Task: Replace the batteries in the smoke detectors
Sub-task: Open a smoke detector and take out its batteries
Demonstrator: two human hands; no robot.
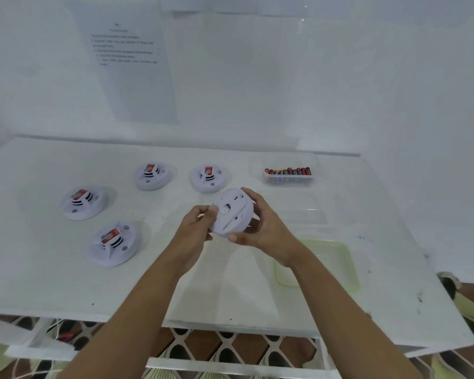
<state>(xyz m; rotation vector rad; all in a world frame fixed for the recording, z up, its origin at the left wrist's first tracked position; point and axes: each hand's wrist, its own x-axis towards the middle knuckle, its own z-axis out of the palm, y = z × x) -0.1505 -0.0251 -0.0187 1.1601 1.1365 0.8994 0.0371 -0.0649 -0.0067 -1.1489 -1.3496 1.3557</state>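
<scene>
Both hands work at the underside of one smoke detector, lifted above the table.

The round white plastic smoke detector (231, 213) is held off the white table (39, 269), tilted with its flat back towards the camera. The right hand (263, 228) wraps its right rim, thumb under the lower edge, and the left hand (196, 225) pinches the left rim with curled fingers. The step looks like freeing the back or battery hatch (whether it twists or slides cannot be told). It is best to let the right hand brace the body while the left does the small work, with pressure kept on the rim rather than the thin slots. The clear plastic tub of cylindrical batteries (288, 175) sits well behind. The shallow green-rimmed tray (340, 258), near the right forearm, would suit spent cells. Four matching red-labelled detectors (115, 243) wait to the left and behind.
</scene>
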